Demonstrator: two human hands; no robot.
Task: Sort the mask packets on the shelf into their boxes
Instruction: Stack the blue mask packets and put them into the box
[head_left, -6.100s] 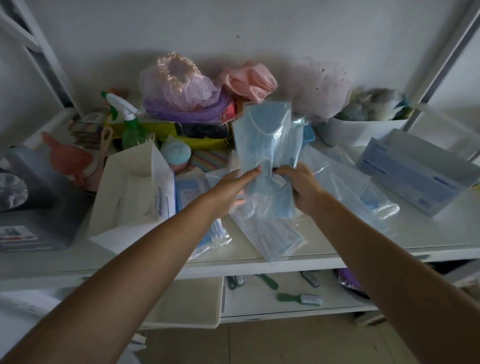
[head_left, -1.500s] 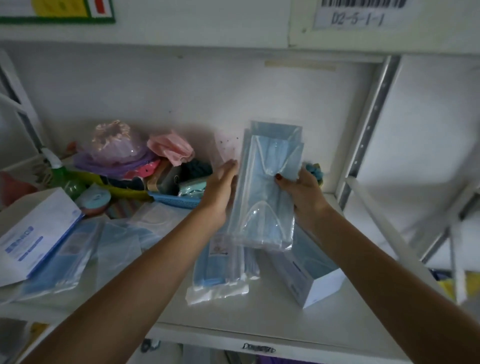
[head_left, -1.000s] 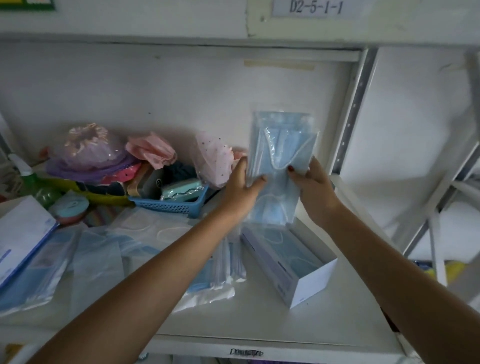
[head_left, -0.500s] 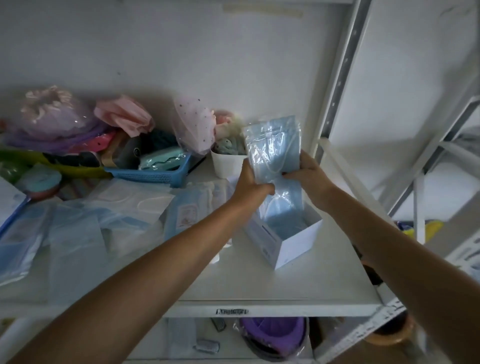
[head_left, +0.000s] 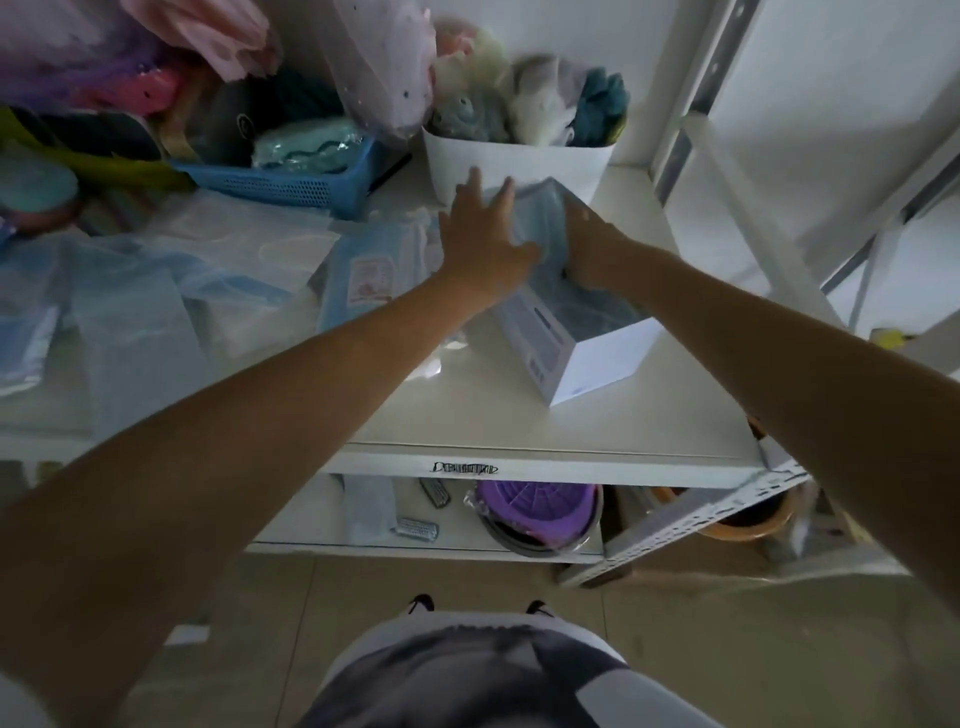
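A white mask box (head_left: 597, 358) lies open on the right part of the white shelf (head_left: 519, 415). A clear packet of blue masks (head_left: 540, 218) sits mostly down inside it, its top sticking out at the far end. My left hand (head_left: 483, 234) lies flat against the packet's left side with fingers spread. My right hand (head_left: 592, 249) holds the packet's right side, its fingertips hidden in the box. More loose mask packets (head_left: 363, 270) lie in a heap on the shelf to the left (head_left: 130, 301).
A white tub of fluffy items (head_left: 519, 156) stands right behind the box. A blue basket (head_left: 291, 182) and bagged caps fill the back left. The shelf upright (head_left: 691, 104) rises at right. A purple bowl (head_left: 540, 514) sits on the lower shelf.
The packet went from held upright above the box to pushed down into it. My left hand opened flat, and my view tilted down.
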